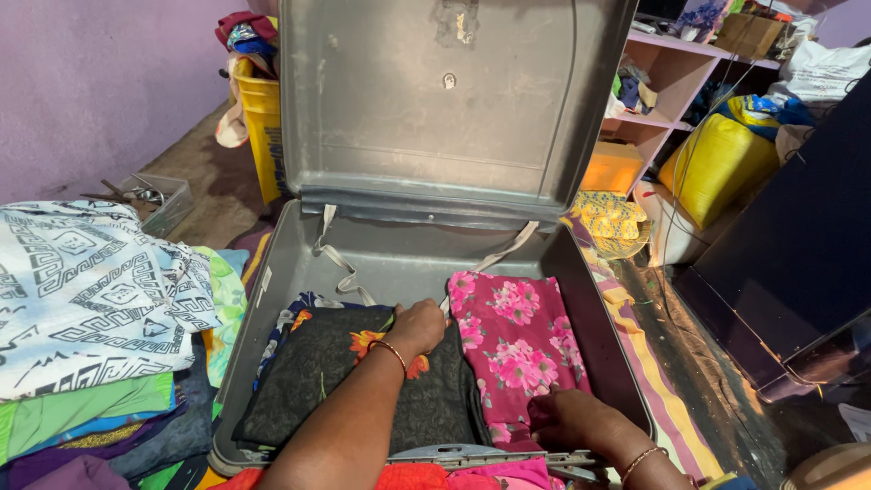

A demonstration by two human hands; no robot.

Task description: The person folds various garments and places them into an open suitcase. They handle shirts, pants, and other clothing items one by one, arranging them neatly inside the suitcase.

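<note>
Both forearms come in from the near edge, bare to the wrist. The left hand reaches farther, its arm slanting from near centre up and to the right; the hand lies palm down with its fingers curled and pressed downward, knuckles up. A thin bangle circles the left wrist. The right hand sits nearer and to the right, low, palm down, its fingers pointing left and bent as if pinching. A bangle rings the right wrist too. The hands are apart, not touching.
</note>
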